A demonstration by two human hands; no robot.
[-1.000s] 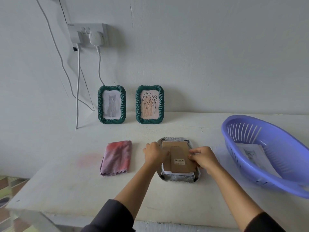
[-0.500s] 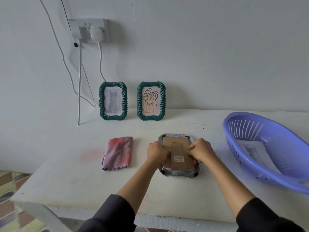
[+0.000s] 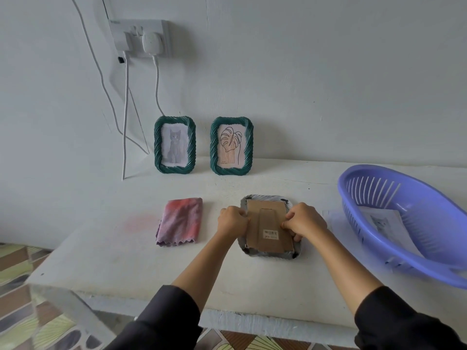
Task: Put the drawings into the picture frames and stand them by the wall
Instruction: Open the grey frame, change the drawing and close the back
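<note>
A grey picture frame [image 3: 268, 253] lies face down on the white table, its brown cardboard backing [image 3: 267, 218] with a folded stand and a barcode label on top. My left hand [image 3: 232, 222] has curled fingers pinching the backing's left edge. My right hand [image 3: 304, 221] pinches the right edge the same way. Two green twisted frames stand against the wall behind: one with a cat drawing [image 3: 174, 145], one with a leaf drawing [image 3: 231, 146]. Another drawing sheet [image 3: 381, 221] lies in the purple basket [image 3: 404, 253] at the right.
A folded pink and purple cloth [image 3: 180, 221] lies left of the face-down frame. A wall socket [image 3: 141, 37] with white cables [image 3: 125, 122] hangs above the cat frame. The table's front edge [image 3: 227, 314] runs near my sleeves, with tiled floor below.
The backing, earlier askew with white paper showing beneath it, now lies flat inside the frame. Both hands have closed in against its side edges.
</note>
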